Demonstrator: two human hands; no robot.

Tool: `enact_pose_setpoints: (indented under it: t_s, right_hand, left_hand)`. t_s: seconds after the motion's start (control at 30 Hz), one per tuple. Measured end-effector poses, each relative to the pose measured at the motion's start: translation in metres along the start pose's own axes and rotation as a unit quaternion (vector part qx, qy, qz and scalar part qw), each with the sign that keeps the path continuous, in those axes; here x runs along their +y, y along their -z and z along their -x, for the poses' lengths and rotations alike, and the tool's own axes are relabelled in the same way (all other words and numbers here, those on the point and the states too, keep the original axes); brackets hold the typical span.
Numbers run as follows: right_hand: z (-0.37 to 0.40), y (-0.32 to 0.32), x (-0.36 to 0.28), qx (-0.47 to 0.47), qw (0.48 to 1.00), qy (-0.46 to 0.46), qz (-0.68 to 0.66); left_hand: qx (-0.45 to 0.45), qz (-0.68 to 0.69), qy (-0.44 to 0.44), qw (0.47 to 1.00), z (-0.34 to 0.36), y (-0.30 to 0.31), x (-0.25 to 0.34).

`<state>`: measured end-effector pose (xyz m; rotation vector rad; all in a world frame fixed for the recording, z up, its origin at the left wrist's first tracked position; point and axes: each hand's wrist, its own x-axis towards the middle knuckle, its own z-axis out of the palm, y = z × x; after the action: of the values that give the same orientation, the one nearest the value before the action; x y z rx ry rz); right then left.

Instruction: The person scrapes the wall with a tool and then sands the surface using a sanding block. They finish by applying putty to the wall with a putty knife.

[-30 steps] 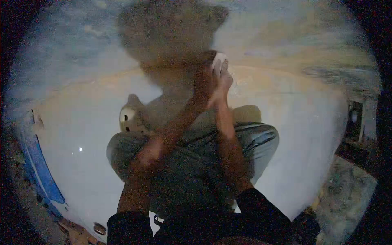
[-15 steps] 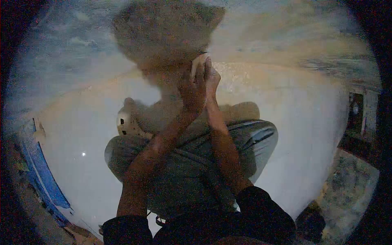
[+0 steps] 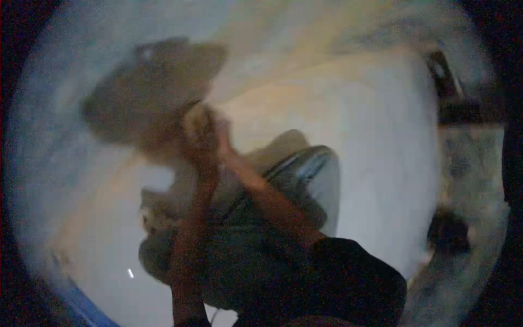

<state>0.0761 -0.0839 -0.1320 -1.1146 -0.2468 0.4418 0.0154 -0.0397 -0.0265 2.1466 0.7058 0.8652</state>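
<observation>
My left hand [image 3: 199, 136] and my right hand [image 3: 222, 133] are together in front of my crossed legs [image 3: 256, 218], blurred by motion. A pale tan piece [image 3: 195, 121] shows at the fingers of my left hand; its kind is too smeared to make out. The right hand presses close along its right side, its fingers hardly distinct. Beneath both hands spreads a smooth white surface [image 3: 381, 163] with an orange-tan tint toward its far edge. A large dark shadow [image 3: 152, 92] falls over the surface around and beyond the hands.
Beside my left knee lies a small pale object [image 3: 155, 212], blurred. A blue strip [image 3: 87, 310] runs along the lower left edge. At the right are a dark shape [image 3: 449, 231] and mottled grey ground [image 3: 471, 174]. A dark opening [image 3: 442, 71] stands at the upper right.
My view has swung, so the hands appear further left and lower, and the right-hand ground shows more. The hands stay together, with the pale piece still at them.
</observation>
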Motion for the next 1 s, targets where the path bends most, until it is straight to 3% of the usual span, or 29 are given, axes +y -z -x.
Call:
enact_pose_setpoints:
  t_s: [0.03,0.07,0.2,0.27,0.33,0.4,0.43,0.5,0.63,0.73,0.8,0.93,1.0]
  right_hand:
    - [-0.005,-0.004,0.01,0.001,0.999,-0.017,-0.05]
    - [-0.004,-0.008,-0.002,0.001,0.971,0.066,0.231]
    - [-0.013,-0.034,-0.05,0.101,0.985,0.1,0.096]
    - [0.01,-0.055,-0.105,0.148,0.978,0.134,0.056]
    - [0.019,-0.05,-0.125,0.178,0.983,0.015,0.028]
    - [0.026,-0.04,-0.145,0.211,0.972,0.052,0.087]
    - [0.034,-0.083,-0.128,0.21,0.963,0.09,0.144]
    - [0.047,-0.102,-0.131,0.218,0.948,0.139,0.185]
    - [0.08,-0.13,-0.162,0.236,0.938,0.137,0.212]
    - [0.061,-0.121,-0.195,0.272,0.91,0.127,0.286]
    - [0.056,-0.12,-0.191,0.2,0.945,0.066,0.252]
    - [0.054,-0.118,-0.18,0.171,0.949,0.123,0.235]
    - [0.046,-0.117,-0.176,0.188,0.928,0.105,0.304]
  left_hand:
    - [-0.008,0.009,-0.004,1.0,-0.002,0.003,0.001]
    - [-0.016,0.016,-0.007,1.0,-0.002,0.004,0.001]
    - [-0.064,0.056,-0.002,0.996,-0.009,0.002,0.001]
    - [-0.089,0.07,-0.006,0.994,-0.013,0.0,0.004]
    - [-0.112,0.076,-0.009,0.991,-0.015,0.003,0.005]
    - [-0.128,0.087,-0.013,0.988,-0.018,0.011,0.002]
    - [-0.146,0.096,0.002,0.985,-0.026,0.038,-0.033]
    - [-0.165,0.105,-0.001,0.981,-0.035,0.055,-0.05]
    - [-0.195,0.12,-0.015,0.973,-0.053,0.083,-0.059]
    - [-0.219,0.11,-0.031,0.969,-0.084,0.066,-0.05]
    - [-0.23,0.107,-0.034,0.967,-0.096,0.067,-0.053]
    - [-0.235,0.108,-0.047,0.965,-0.104,0.072,-0.051]
    - [-0.237,0.109,-0.047,0.964,-0.106,0.072,-0.05]
